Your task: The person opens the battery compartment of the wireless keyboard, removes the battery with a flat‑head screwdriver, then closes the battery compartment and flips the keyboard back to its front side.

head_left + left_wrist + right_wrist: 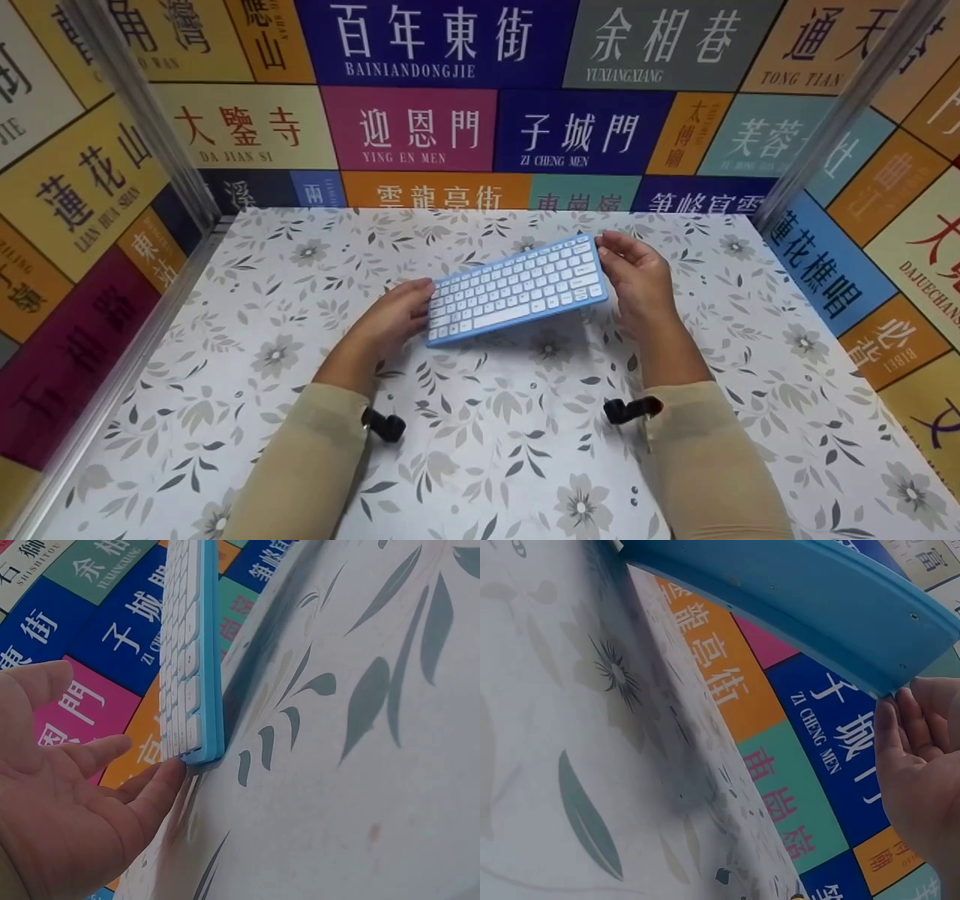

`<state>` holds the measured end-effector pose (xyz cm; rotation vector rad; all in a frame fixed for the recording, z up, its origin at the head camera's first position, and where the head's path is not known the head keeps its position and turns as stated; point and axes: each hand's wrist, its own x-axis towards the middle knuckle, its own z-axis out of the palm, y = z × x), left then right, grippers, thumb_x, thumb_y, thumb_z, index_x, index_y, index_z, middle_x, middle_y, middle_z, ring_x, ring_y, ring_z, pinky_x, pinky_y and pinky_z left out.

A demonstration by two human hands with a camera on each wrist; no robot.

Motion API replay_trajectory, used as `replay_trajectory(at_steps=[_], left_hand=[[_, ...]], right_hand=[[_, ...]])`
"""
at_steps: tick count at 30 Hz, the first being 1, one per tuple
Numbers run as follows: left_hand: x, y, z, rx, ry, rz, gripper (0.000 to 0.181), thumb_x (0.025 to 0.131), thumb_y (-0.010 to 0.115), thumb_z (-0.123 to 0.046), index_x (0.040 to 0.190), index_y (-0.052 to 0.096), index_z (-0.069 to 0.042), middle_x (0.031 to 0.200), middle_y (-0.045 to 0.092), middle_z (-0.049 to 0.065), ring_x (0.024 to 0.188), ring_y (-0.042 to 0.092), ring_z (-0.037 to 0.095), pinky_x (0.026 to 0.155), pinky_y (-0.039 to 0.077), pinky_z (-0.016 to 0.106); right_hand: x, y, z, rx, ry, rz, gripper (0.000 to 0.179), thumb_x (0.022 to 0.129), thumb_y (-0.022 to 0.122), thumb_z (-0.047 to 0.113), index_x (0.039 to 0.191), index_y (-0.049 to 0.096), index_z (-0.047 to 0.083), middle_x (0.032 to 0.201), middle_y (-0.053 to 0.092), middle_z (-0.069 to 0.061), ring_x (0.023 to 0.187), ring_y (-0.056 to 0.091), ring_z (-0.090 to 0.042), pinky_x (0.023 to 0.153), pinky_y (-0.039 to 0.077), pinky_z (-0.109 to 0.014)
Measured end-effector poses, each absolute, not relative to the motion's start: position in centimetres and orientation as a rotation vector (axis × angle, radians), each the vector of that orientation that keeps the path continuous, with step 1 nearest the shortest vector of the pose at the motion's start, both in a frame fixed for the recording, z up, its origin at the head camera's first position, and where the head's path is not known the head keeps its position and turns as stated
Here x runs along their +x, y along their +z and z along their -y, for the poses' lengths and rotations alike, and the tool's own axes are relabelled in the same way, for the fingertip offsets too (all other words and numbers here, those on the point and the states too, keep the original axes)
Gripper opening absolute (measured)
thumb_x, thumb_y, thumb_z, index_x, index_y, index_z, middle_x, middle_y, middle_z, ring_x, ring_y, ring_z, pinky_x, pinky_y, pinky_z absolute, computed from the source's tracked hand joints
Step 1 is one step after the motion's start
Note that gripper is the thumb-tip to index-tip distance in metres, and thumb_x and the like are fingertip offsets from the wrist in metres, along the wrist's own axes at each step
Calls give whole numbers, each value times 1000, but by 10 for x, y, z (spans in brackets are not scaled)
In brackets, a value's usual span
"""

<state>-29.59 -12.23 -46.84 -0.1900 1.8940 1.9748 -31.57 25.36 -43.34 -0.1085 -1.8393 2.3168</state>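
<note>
A small keyboard (517,289) with white keys and a light blue frame tilts over the table, its right end raised. At that raised end my right hand (637,274) pinches the edge between thumb and fingers. The right wrist view shows the keyboard's blue underside (795,607) and the right hand (922,735) at its corner. My left hand (394,311) is beside the lower left end. Seen from the left wrist, the left hand (82,787) has its fingers spread and fairly straight, with one fingertip touching the keyboard's corner (199,754).
A white tabletop (480,465) with grey flowers and leaves spreads under both arms. Colourful panels with Chinese lettering (416,127) stand behind and at both sides, with metal posts (176,135) at the corners. Each sleeve cuff carries a small black device (386,425).
</note>
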Motion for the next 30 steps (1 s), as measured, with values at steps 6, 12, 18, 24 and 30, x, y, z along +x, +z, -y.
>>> replay_trajectory(at_steps=[6, 12, 18, 24, 30], left_hand=[[-295, -468, 121, -206, 1950, -1912, 64, 110, 56, -40, 167, 37, -17, 161, 53, 8, 148, 54, 20, 125, 45, 37], [-295, -468, 121, -215, 1922, -1932, 65, 110, 56, -42, 167, 37, -19, 162, 52, 8, 149, 53, 20, 127, 42, 37], [-294, -468, 121, -202, 1902, -1956, 64, 110, 55, -43, 167, 38, -20, 164, 51, 6, 151, 51, 20, 129, 39, 38], [-292, -469, 118, -134, 1916, -1963, 65, 110, 56, -38, 167, 36, -13, 165, 49, 10, 152, 50, 23, 129, 39, 39], [-287, -466, 111, -110, 1934, -1922, 65, 109, 58, -35, 166, 37, -10, 160, 53, 16, 149, 53, 27, 127, 42, 41]], right_hand=[[-315, -430, -253, -108, 2313, 1861, 34, 100, 73, 7, 134, 71, 6, 130, 72, -5, 125, 68, -18, 104, 58, -21], [-316, -429, -253, -132, 2348, 1860, 36, 99, 76, 7, 134, 71, 7, 131, 72, -5, 127, 67, -17, 105, 57, -21], [-313, -424, -249, -69, 2351, 1882, 39, 99, 76, 12, 136, 69, 5, 129, 72, -4, 120, 69, -16, 101, 59, -21], [-306, -414, -241, 27, 2333, 1886, 40, 100, 76, 17, 137, 69, 3, 130, 70, -7, 121, 70, -18, 103, 59, -23], [-302, -404, -232, 71, 2321, 1831, 36, 103, 70, 13, 138, 68, 1, 132, 70, -7, 125, 69, -18, 105, 58, -22]])
